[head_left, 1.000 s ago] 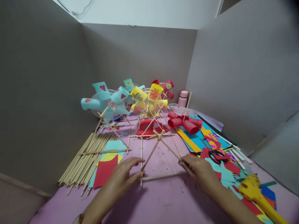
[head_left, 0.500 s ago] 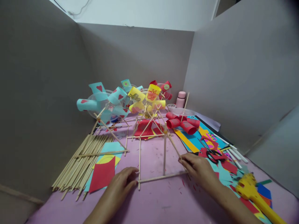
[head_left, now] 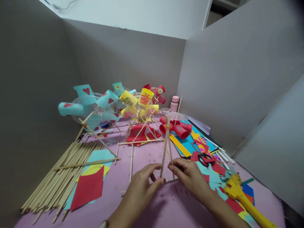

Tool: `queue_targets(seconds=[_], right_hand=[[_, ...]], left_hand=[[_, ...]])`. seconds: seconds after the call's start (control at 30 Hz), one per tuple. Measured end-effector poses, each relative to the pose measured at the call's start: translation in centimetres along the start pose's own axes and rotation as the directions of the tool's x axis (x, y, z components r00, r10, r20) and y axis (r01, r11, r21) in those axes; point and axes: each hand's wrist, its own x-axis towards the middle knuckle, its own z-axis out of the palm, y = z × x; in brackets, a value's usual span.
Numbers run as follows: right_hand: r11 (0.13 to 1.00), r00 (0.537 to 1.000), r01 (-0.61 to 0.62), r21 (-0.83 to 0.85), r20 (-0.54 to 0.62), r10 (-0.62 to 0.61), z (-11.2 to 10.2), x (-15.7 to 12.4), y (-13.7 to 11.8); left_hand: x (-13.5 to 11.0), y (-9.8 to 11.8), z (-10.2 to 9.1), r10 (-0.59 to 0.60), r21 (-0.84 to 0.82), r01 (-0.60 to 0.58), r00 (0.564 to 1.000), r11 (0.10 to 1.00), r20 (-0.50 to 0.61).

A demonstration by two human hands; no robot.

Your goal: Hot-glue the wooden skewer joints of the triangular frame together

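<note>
A frame of thin wooden sticks point(head_left: 165, 148) stands upright on the pink table point(head_left: 152, 205), its legs meeting at a joint near the top. My left hand point(head_left: 142, 186) pinches the foot of one upright stick, fingers closed on it. My right hand point(head_left: 186, 175) grips the foot of the neighbouring stick, just to the right. The two hands almost touch. A flat square of sticks point(head_left: 131, 161) lies on the table behind my left hand.
A bundle of loose sticks point(head_left: 57, 180) and red, yellow and teal paper sheets point(head_left: 89, 186) lie at the left. Paper pinwheels point(head_left: 95, 104) stand at the back. Paper scraps, scissors point(head_left: 204, 157) and a yellow glue gun point(head_left: 239, 198) lie at the right. Grey partitions enclose the table.
The stick frame has been raised from leaning low to standing upright. My hands have come together at its base, and the view has shifted right.
</note>
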Motion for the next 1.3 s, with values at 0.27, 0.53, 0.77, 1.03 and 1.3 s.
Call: queue_targets(seconds=[0.27, 0.53, 0.77, 1.03, 1.3], right_hand=[[0.988, 0.999, 0.049, -0.149, 0.001, -0.049, -2.0, 0.5, 1.4], [0.963, 0.997, 0.081, -0.259, 0.029, -0.076, -2.4, 0.7, 3.2], [0.956, 0.995, 0.083, -0.280, 0.069, -0.066, -1.7, 0.7, 3.5], [0.937, 0.994, 0.104, -0.333, 0.079, -0.082, -1.3, 0.8, 4.3], [0.934, 0.995, 0.084, -0.346, 0.084, -0.058, -1.0, 0.6, 4.4]], left_hand=[[0.1, -1.4, -2.0, -0.006, 0.037, 0.009, 0.996, 0.999, -0.087], [0.3, -3.0, -3.3, 0.047, 0.110, -0.033, 0.990, 0.993, -0.130], [0.0, -3.9, -4.3, 0.033, 0.159, -0.018, 0.995, 0.987, -0.093], [-0.2, -4.1, -4.7, 0.007, 0.166, 0.011, 0.994, 0.986, -0.111], [-0.6, -4.7, -4.7, -0.020, 0.154, 0.037, 0.994, 0.987, -0.109]])
